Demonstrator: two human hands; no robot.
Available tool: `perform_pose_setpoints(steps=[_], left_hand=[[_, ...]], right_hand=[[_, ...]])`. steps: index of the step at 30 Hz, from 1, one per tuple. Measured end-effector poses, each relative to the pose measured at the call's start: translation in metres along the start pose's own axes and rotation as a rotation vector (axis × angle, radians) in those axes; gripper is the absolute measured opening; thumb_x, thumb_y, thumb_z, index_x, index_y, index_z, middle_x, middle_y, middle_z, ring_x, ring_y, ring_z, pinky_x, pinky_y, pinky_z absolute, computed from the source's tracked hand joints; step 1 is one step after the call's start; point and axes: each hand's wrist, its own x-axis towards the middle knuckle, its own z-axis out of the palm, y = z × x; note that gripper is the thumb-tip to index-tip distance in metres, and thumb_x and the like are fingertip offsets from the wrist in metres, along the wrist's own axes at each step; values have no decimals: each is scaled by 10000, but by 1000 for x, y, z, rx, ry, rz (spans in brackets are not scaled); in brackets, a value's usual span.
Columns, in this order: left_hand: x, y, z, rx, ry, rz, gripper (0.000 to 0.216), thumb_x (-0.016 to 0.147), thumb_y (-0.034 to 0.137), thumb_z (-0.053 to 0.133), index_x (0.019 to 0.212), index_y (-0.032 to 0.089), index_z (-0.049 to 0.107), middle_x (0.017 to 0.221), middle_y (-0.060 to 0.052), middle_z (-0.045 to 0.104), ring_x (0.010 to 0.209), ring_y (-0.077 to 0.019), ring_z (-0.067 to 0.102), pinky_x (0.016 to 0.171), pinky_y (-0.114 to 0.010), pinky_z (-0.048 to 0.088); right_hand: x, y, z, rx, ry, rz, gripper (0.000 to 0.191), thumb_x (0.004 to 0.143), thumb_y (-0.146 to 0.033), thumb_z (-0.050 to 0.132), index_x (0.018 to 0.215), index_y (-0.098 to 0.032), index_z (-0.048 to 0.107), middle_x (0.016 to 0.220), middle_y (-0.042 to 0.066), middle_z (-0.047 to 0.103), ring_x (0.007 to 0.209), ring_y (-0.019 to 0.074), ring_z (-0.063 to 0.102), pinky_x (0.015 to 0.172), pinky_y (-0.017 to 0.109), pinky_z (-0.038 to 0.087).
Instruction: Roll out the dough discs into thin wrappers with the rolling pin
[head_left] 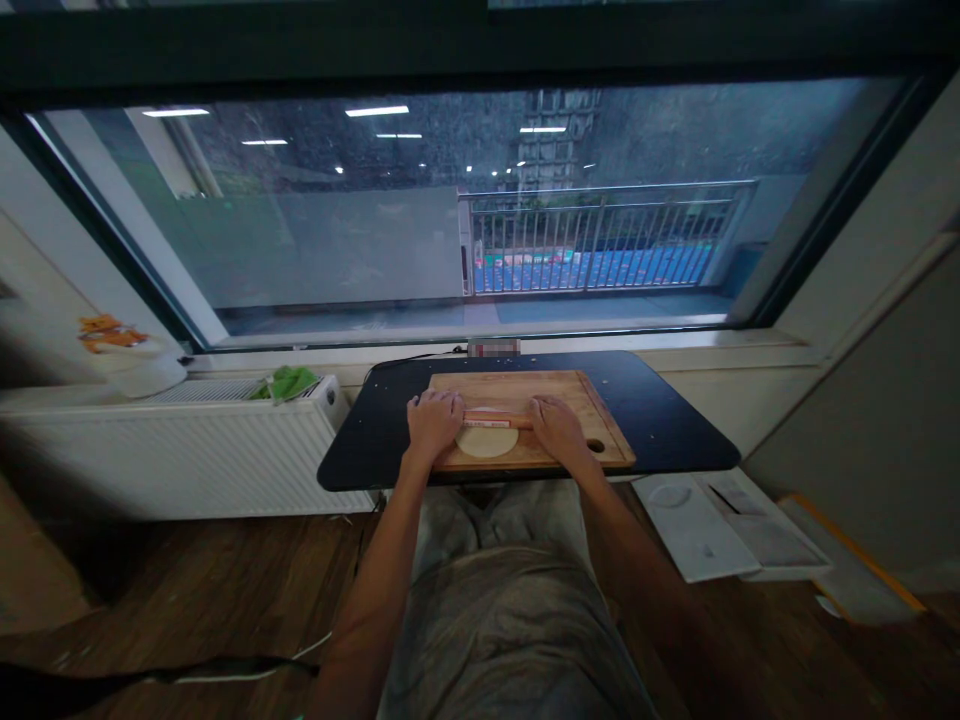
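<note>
In the head view, the left hand [437, 415] held the pin [496, 420] at 9 o'clock, the right hand [553, 422] at 3. It crossed the dough's [486, 443] 12 o'clock side, atop the board [517, 386].

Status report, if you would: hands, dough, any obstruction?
Left hand and right hand on rolling pin. Dough flat on cutting board, partly under pin. No obstruction visible.

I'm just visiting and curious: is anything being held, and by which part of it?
A wooden rolling pin has the left hand at one end and the right hand at the other; whether they grip or only press is unclear.
</note>
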Motion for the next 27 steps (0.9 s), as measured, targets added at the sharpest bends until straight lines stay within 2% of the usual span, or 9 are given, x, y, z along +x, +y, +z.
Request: perform_pose_setpoints(steps=[4, 10, 17, 23, 27], left_hand=[[8, 0, -4, 50, -44, 25, 469, 1142, 334, 376, 1120, 233, 834, 1314, -135, 826, 1290, -316, 701, 1094, -472, 483], [7, 0, -5, 80, -61, 37, 477, 1145, 334, 356, 1129, 231, 822, 1296, -123, 829, 1254, -300, 737, 1034, -433, 515], [-12, -1, -4, 75, -34, 5, 472, 1157, 362, 351, 1146, 214, 798, 1221, -133, 833, 1196, -292, 754, 1018, -397, 525], [-29, -6, 1, 39, 23, 60, 445, 1166, 349, 364, 1104, 224, 787, 1243, -109, 826, 1194, -265, 732, 1034, -368, 520], [-25, -4, 2, 15, 32, 33, 447, 1168, 352, 370, 1135, 222, 796, 1272, -104, 829, 1245, -269, 717, 1077, -393, 505]], right_hand=[[9, -1, 1, -50, 6, 32, 462, 1176, -202, 332, 1142, -161, 792, 1236, 154, 831, 1213, 258, 727, 1151, 360, 466], [11, -5, 1, -51, 12, 99, 422, 1168, -199, 368, 1179, -154, 787, 1287, 158, 820, 1232, 258, 721, 1133, 377, 470], [-8, -10, -5, -62, 11, 70, 462, 1178, -204, 333, 1151, -174, 793, 1279, 166, 810, 1204, 268, 732, 1123, 382, 496], [-27, -17, 0, 16, 98, 116, 463, 1180, -226, 337, 1299, -138, 775, 1474, 179, 751, 1407, 253, 660, 1226, 365, 454], [-25, -16, 0, -7, 92, 119, 448, 1177, -218, 358, 1245, -134, 793, 1407, 185, 781, 1359, 254, 683, 1211, 355, 459]])
